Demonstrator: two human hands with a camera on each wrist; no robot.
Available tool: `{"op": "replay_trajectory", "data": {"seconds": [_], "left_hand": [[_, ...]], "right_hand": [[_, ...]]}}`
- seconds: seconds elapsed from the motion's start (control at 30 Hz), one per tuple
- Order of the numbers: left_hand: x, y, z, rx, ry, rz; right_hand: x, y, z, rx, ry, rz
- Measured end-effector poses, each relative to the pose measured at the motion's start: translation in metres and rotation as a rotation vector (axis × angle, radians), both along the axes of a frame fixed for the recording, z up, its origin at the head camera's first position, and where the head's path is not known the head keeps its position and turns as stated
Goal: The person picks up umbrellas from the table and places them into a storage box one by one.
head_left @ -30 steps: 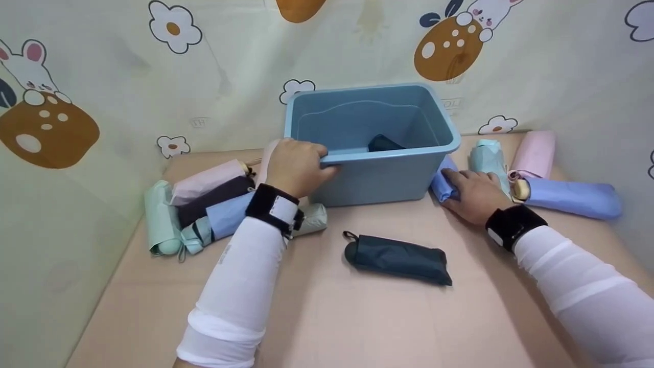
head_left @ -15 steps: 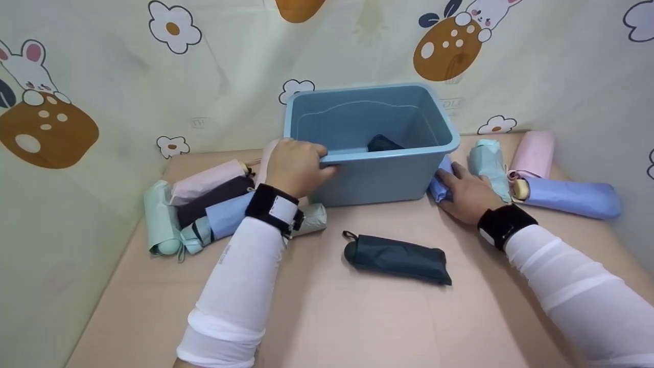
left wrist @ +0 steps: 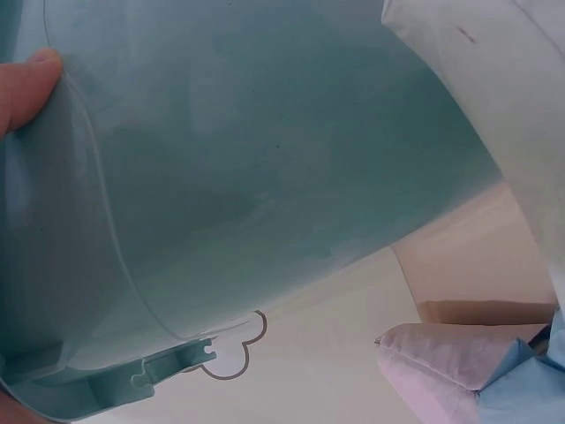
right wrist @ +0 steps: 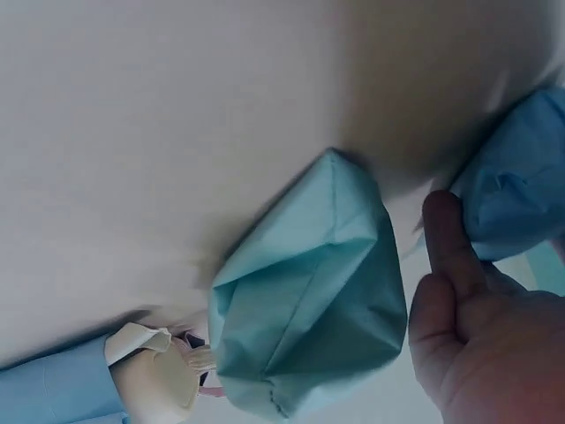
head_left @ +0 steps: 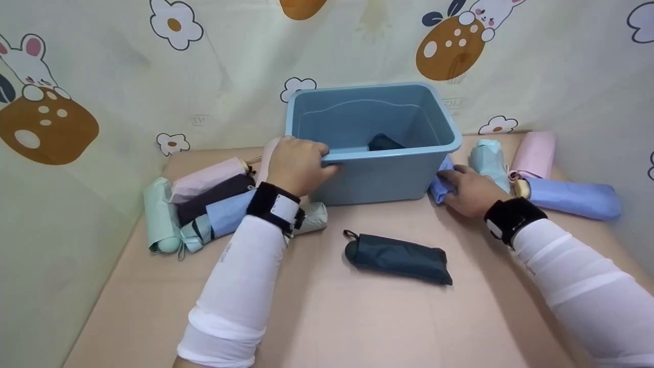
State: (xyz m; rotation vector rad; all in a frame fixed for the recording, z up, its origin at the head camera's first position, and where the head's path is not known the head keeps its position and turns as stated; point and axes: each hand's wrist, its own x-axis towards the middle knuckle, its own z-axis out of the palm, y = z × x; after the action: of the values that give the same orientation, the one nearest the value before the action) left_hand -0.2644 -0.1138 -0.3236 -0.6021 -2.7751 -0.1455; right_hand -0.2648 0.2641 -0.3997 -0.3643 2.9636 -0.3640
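Observation:
My left hand [head_left: 299, 166] grips the front rim of a blue plastic bin [head_left: 375, 179], its thumb [left wrist: 31, 88] pressed on the wall in the left wrist view. Inside the bin lies a dark folded umbrella [head_left: 384, 142], mostly hidden by the front wall. At the bin's right side my right hand [head_left: 475, 191] pinches the near end of a blue folded umbrella [head_left: 440, 186], whose far part is hidden behind the bin. The right wrist view has that blue umbrella [right wrist: 521, 177] at the fingers of the right hand [right wrist: 485, 336]. A dark green folded umbrella [head_left: 401, 259] lies in front of the bin.
Right of the hand lie a mint umbrella [head_left: 488, 158], a pink one [head_left: 535, 153] and another blue one [head_left: 572, 198]. Several folded umbrellas, including a pale green one [head_left: 162, 217], are bunched left of the bin. A printed curtain [head_left: 230, 66] hangs behind the table [head_left: 357, 322].
My right hand has shifted slightly at the blue umbrella, and its fingers have drawn together on the near end. The left hand and the bin stay put.

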Motion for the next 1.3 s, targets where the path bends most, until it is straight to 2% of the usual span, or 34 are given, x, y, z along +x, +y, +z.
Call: {"op": "replay_trajectory", "data": {"seconds": [0.23, 0.4, 0.6, 0.87, 1.07, 1.3], "left_hand": [[-0.001, 0.0, -0.002, 0.02, 0.018, -0.009], [0.0, -0.001, 0.0, 0.013, 0.003, -0.004], [0.0, 0.0, 0.001, 0.0, -0.015, 0.001], [0.0, 0.002, 0.001, 0.007, -0.008, -0.007], [0.001, 0.001, 0.002, 0.005, 0.012, -0.001], [0.001, 0.001, 0.001, 0.025, 0.026, -0.016]], "right_hand": [[-0.002, -0.006, 0.002, -0.08, 0.01, -0.001], [-0.006, -0.014, -0.001, -0.118, 0.026, -0.073], [-0.008, -0.026, -0.003, -0.093, -0.003, -0.169], [-0.004, -0.022, -0.001, -0.069, 0.033, -0.166], [0.001, -0.018, 0.005, -0.049, -0.014, -0.188], [0.001, -0.018, 0.006, -0.036, -0.029, -0.198]]}}
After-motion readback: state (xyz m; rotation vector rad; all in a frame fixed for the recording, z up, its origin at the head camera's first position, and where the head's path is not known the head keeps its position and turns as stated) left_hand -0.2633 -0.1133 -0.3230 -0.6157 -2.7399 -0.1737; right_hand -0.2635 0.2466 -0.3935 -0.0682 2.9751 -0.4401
